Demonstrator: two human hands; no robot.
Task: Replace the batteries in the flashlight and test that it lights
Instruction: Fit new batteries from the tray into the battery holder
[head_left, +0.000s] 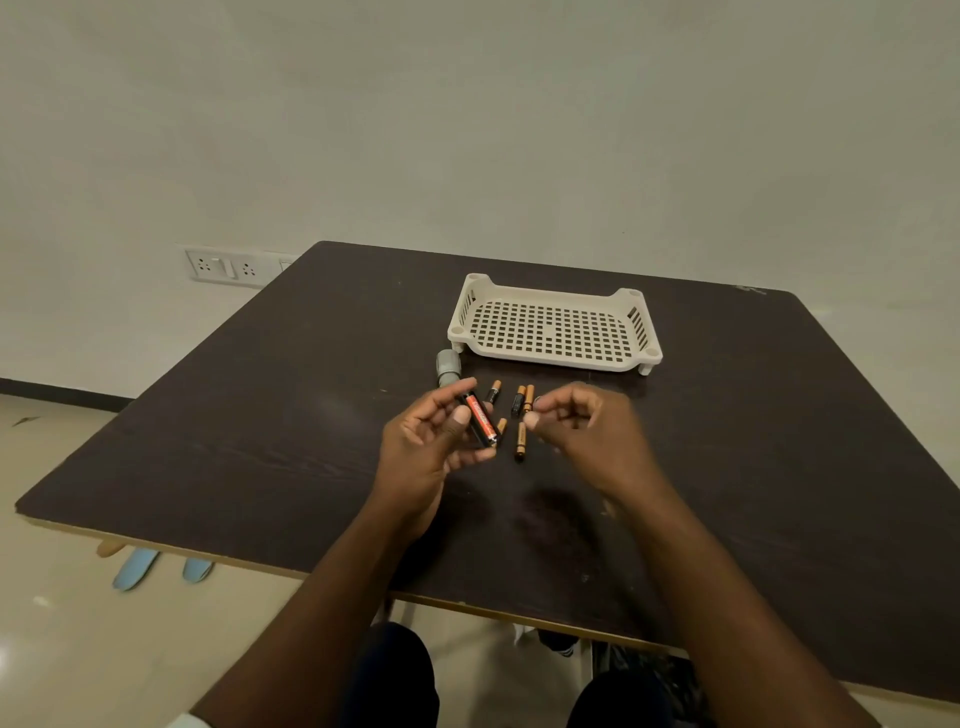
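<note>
Between the two hands, on the dark worktop, lie the loose batteries, and their spread looks deliberate: close enough for either hand to pick one up without reaching. The left hand is closed around a black battery holder with a red-labelled cell showing in it, thumb on the near side and fingers behind, tilted so its open face is turned up toward the person. That tilt, I judge, is so the slots and polarity marks can be read while loading.

The right hand hovers just beside it with thumb and forefinger pinched together; whether something small sits in that pinch I cannot tell. A gold-and-black battery lies just below those fingertips, a pair of batteries side by side just beyond them, and another single cell just past the holder. One more cell peeks out from behind the holder.

The grey flashlight head stands beyond the left hand, apart from the holder, so the light is open and not yet reassembled. Further off from both hands sits a white slotted tray, holding nothing I can see.
</note>
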